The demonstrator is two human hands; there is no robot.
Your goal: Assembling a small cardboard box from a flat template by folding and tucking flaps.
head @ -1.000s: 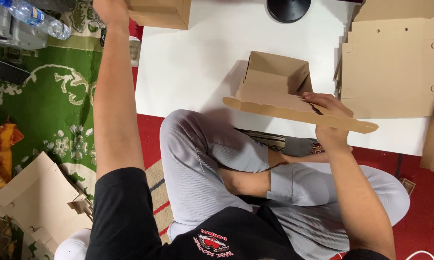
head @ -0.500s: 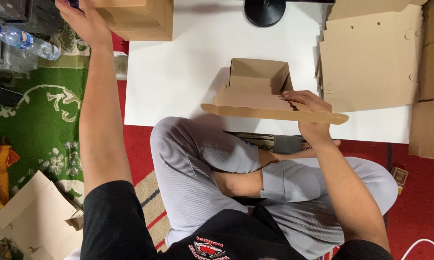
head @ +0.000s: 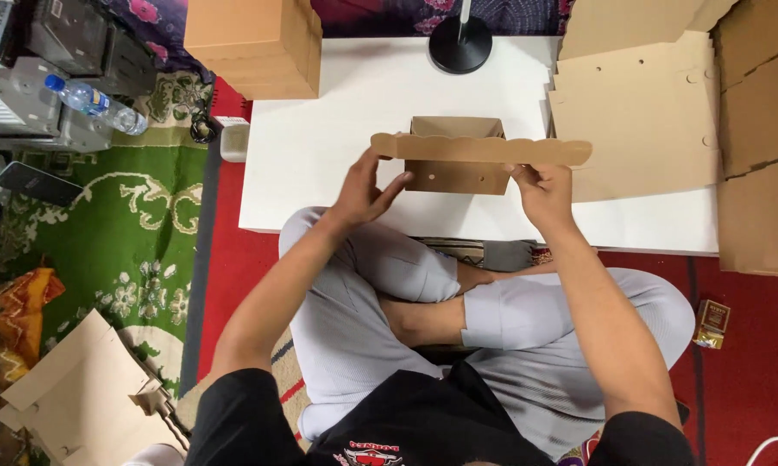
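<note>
A second before, my left arm had been stretched far out toward the stacked finished boxes at the table's far-left corner, and only my right hand had kept hold of the half-built box; by this moment my left hand had come back and met the carton, so both hands were on it again and the work had passed from setting something aside to shaping the piece in front of me. The small brown cardboard box stood on the white table just beyond my crossed legs, open at the top, its long scalloped flap lying crosswise over the near wall. My left hand was spread, fingers loosely curled, thumb up against the flap's left end, touching rather than clamping. My right hand pinched the flap's right part between thumb and fingers. The box had also squared up to me, no longer skewed as it had been. On the table's right lay a pile of flat die-cut blanks, with more cardboard past them; a black round lamp base stood at the far edge. I sat on a red carpet; a green patterned rug lay to my left with a water bottle and loose cardboard scraps beside it.
</note>
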